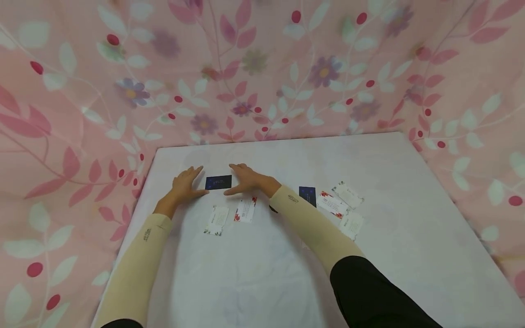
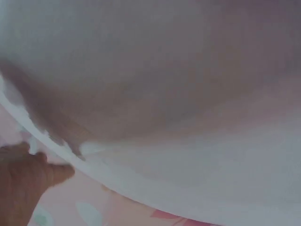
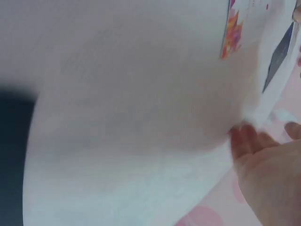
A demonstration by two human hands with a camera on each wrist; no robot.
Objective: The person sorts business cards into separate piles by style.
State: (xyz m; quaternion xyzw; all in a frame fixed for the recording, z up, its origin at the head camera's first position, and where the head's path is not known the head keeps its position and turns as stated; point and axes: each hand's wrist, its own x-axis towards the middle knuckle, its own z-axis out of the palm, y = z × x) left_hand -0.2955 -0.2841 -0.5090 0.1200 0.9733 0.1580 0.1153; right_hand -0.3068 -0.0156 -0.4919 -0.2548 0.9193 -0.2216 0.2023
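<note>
Two bare hands are parked around a dark blue card [image 1: 218,182] that's lying flat toward the far edge of the white surface [image 1: 254,273], left of the middle. The left hand [image 1: 184,184] is by the card's left end, thumb stuck out away from the fingers; the right hand [image 1: 249,178] is at the other end, fingers pretty straight, thumb well apart from them too. Neither one's pinching the card. Both thumb tips sit right by its near corners, but honestly can't tell if they're touching.

Closer to the near edge from there, a white leafy card [image 1: 216,220] and a red-flowered card [image 1: 245,210] lie side by side with a small gap, both a bit tilted.

Over toward the right edge there's another bunch: a second dark card [image 1: 307,195] partly behind the right forearm's beige sleeve [image 1: 316,230], a white card with red trim [image 1: 332,204], and two pale cards with leafy corners, an upper one [image 1: 348,194] and a lower one [image 1: 351,224]. Pink floral fabric [image 1: 262,68] hangs behind the far edge. Left wrist cam's pretty blurry, btw.
</note>
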